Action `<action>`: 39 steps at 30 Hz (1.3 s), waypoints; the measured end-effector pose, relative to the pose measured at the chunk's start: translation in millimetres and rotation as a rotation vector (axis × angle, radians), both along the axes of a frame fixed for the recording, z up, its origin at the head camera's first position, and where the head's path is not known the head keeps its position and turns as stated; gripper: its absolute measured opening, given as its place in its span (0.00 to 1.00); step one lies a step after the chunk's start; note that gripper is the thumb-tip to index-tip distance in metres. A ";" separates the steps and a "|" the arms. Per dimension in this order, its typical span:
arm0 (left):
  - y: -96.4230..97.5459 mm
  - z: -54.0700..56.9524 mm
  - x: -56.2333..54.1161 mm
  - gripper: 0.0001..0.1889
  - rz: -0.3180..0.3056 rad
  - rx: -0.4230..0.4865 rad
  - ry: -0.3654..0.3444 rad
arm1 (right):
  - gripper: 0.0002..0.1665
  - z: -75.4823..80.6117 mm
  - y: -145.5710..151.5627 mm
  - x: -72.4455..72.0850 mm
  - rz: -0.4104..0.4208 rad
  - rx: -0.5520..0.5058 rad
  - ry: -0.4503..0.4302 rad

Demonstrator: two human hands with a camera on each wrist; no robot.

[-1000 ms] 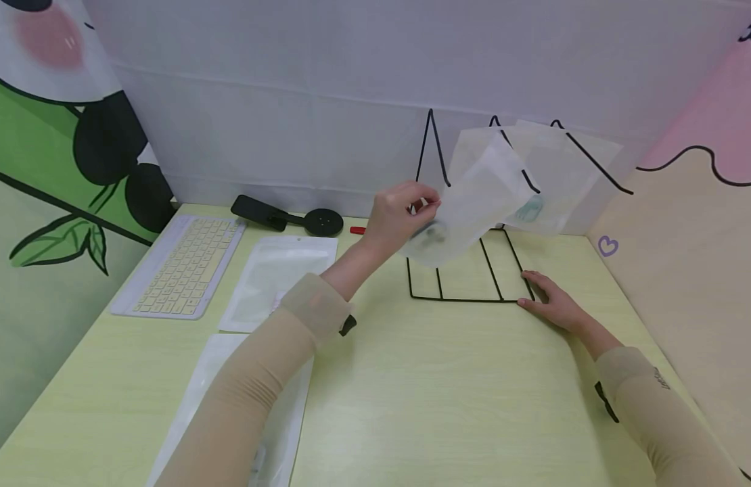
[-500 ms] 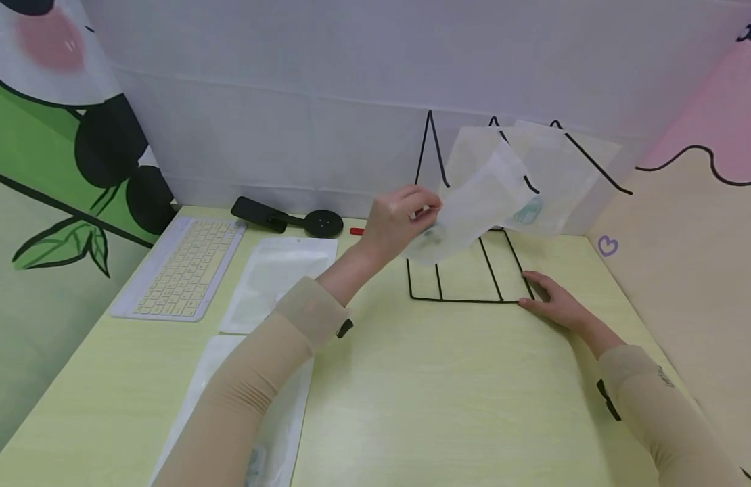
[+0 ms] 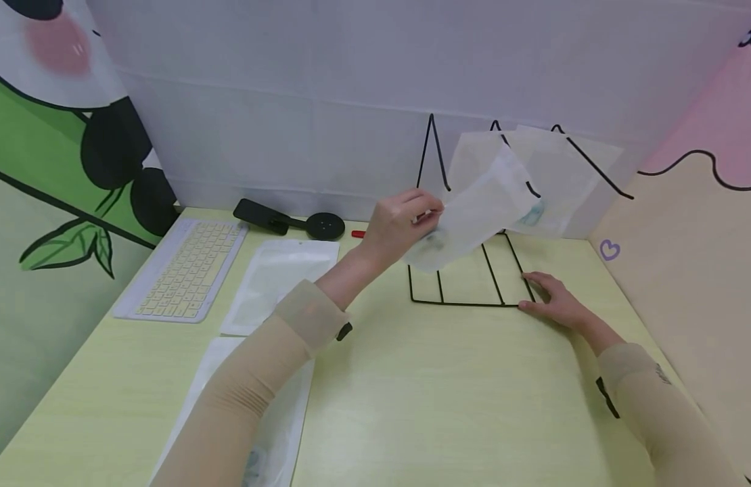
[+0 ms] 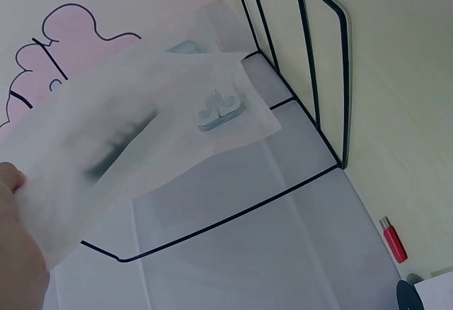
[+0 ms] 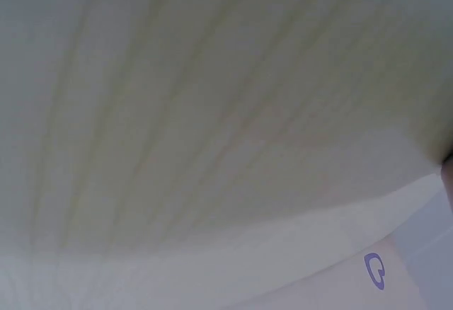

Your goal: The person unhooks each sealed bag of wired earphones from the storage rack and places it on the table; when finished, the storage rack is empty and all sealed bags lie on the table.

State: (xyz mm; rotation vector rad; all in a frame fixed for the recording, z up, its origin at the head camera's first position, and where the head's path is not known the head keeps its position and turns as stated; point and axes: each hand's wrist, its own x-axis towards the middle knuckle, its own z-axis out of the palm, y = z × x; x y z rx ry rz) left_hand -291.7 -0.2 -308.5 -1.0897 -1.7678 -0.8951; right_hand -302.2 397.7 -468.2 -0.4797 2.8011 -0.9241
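My left hand (image 3: 396, 223) pinches the edge of a translucent white bag (image 3: 473, 210) in front of the black wire rack (image 3: 461, 304). Part of the rack's middle prong (image 3: 533, 189) shows at the bag's far edge. In the left wrist view, a small pale blue-green item (image 4: 221, 112) with curved arms shows through the bag. On the right-hand prong (image 3: 597, 168) hangs a second translucent bag (image 3: 570, 169), while the left prong (image 3: 439, 152) carries nothing. The fingers and thumb of my right hand (image 3: 558, 301) rest, spread, on the front right corner of the rack's base.
Two flat white bags (image 3: 272, 277) lie left of the rack, the nearer partly under my left sleeve. A white keyboard (image 3: 189, 270) sits at far left. Black pieces (image 3: 325, 226) and a red-bodied stick (image 4: 394, 243) lie by the back wall. The right wrist view shows mostly blurred tabletop (image 5: 141, 112).
The bag's near, lower part shifts slightly in my left hand's pinch. Both hands and the rack stay almost where they were.
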 end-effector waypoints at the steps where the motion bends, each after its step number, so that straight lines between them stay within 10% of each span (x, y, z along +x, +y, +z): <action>1: -0.4 0.0 0.6 0.04 -0.003 -0.001 0.002 | 0.46 -0.3 -0.2 -0.7 0.003 0.007 0.005; 39: -9.3 14.2 17.8 0.05 -0.125 0.011 -0.056 | 0.52 -0.5 -3.3 -3.4 0.038 0.026 -0.030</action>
